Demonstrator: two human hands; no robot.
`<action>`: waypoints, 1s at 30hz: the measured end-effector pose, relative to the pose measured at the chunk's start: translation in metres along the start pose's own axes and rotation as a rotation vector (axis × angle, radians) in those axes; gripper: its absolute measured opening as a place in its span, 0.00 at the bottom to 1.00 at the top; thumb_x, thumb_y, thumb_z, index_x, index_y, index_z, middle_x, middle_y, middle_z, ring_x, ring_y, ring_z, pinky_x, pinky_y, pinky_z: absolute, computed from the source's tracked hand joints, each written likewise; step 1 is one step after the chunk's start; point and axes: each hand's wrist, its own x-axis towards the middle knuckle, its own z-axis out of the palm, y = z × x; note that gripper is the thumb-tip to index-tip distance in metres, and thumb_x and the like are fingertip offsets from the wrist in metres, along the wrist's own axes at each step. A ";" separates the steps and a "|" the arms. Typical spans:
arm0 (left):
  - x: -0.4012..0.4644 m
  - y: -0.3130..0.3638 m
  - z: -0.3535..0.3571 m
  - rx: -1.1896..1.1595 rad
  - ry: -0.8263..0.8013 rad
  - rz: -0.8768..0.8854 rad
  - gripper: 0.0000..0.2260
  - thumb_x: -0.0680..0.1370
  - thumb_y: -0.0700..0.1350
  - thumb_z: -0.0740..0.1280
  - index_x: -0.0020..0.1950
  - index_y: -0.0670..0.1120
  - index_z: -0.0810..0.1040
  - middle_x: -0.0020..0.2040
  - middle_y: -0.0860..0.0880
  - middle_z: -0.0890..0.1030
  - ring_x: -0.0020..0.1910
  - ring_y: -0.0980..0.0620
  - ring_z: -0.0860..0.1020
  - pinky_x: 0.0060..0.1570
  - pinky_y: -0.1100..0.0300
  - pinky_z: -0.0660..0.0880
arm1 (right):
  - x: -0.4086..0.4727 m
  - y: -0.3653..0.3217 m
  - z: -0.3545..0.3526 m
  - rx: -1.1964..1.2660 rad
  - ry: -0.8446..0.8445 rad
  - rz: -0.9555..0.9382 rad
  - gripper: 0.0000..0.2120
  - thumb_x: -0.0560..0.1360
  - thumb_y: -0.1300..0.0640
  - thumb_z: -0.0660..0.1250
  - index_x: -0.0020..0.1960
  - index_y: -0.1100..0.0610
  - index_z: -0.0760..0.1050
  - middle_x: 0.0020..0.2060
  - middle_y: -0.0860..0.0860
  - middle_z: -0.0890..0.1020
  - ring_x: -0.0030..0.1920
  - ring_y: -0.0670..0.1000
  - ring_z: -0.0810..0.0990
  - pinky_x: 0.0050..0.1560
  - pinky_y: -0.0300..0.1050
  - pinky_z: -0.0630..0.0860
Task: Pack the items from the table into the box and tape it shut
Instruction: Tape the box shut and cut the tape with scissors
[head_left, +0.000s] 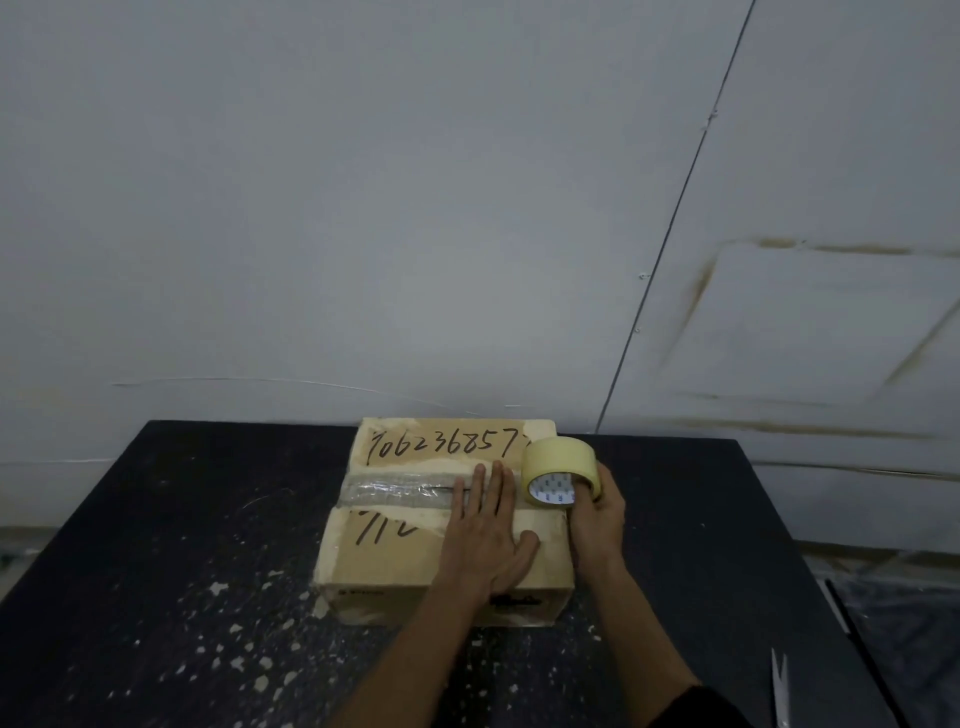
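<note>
A closed cardboard box (395, 561) with black handwritten numbers sits in the middle of the dark table (156, 571). A strip of clear tape (395, 488) runs along its centre seam. My left hand (491, 535) lies flat, fingers spread, on the right part of the lid over the seam. My right hand (597, 512) grips a roll of pale yellow tape (558, 470), held upright at the box's right edge with fingers through its core. The box's contents are hidden.
Scissors (779, 686) lie at the table's front right edge. White flecks and scraps dot the tabletop at the front left. A pale wall rises just behind the table.
</note>
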 end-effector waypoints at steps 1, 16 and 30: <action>0.000 0.002 -0.001 -0.003 -0.021 -0.010 0.39 0.75 0.63 0.43 0.79 0.45 0.36 0.77 0.45 0.33 0.77 0.43 0.33 0.72 0.44 0.33 | 0.000 0.000 -0.002 -0.031 -0.016 -0.019 0.17 0.78 0.64 0.64 0.66 0.55 0.74 0.58 0.54 0.80 0.57 0.54 0.80 0.55 0.51 0.80; 0.002 0.012 -0.001 0.065 -0.058 -0.016 0.39 0.73 0.65 0.39 0.79 0.47 0.36 0.78 0.47 0.32 0.75 0.40 0.29 0.72 0.38 0.33 | 0.012 0.013 -0.007 0.048 0.032 0.136 0.12 0.80 0.60 0.61 0.61 0.57 0.78 0.54 0.57 0.82 0.54 0.58 0.82 0.55 0.64 0.80; 0.006 0.024 0.005 0.019 -0.005 0.054 0.37 0.75 0.62 0.42 0.79 0.45 0.38 0.79 0.45 0.36 0.77 0.46 0.33 0.73 0.45 0.35 | 0.016 0.009 -0.018 0.064 -0.074 0.150 0.11 0.81 0.62 0.61 0.62 0.57 0.75 0.55 0.58 0.81 0.54 0.58 0.81 0.50 0.56 0.83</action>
